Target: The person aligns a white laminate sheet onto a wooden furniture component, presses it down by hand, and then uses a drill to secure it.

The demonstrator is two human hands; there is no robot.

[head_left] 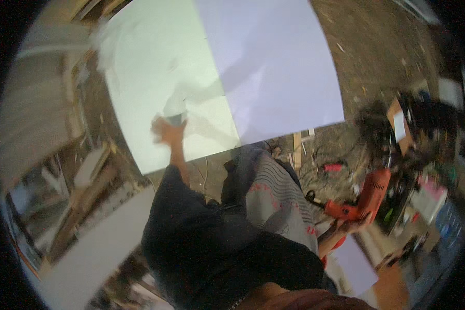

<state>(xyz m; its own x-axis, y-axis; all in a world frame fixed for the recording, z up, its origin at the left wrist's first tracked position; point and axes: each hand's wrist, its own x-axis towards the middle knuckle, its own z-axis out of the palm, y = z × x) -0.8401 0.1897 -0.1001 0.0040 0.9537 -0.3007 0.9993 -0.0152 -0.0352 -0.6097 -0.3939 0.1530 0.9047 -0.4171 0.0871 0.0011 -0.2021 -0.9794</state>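
A large white panel lies before me, its left part tinted greenish and its right part pale lilac. Over its near left part is my left hand, fingers spread and somewhat blurred; whether it touches the surface I cannot tell. A dark shadow falls across the panel. Off to the right, my right hand is wrapped round the handle of an orange-red power drill, whose body tilts up and away from me. Its front end blurs into the clutter behind.
A small red tool and a wooden strip lie on the dirty floor beyond the drill. Boxes and mixed clutter fill the right side. Wood offcuts and a long pale board lie at left.
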